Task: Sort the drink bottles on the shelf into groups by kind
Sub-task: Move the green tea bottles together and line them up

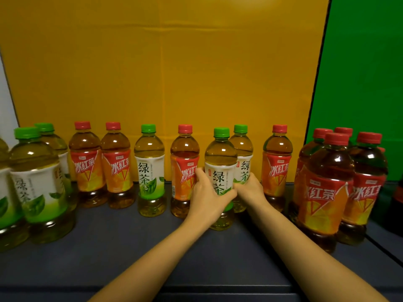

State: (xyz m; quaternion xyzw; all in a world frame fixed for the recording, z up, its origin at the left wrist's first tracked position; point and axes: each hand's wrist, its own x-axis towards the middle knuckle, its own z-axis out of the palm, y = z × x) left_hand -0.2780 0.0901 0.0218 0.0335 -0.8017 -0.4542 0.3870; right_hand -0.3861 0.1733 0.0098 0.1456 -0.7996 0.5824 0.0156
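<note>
Head view: left grip (207, 197) clasps the near green-tea bottle (220, 158), right grip (250, 188) the far green-tea bottle (241, 147), probably bound for the green group (35, 182) at left.

Staged shop-shelf mock-up: tea bottles (149, 168) on dark shelf (109, 247), creased yellow backdrop (163, 62), green sheet (359, 73) beside.

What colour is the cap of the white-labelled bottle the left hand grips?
Green cap, on the clear plastic bottle held by the left hand; head view.
</note>
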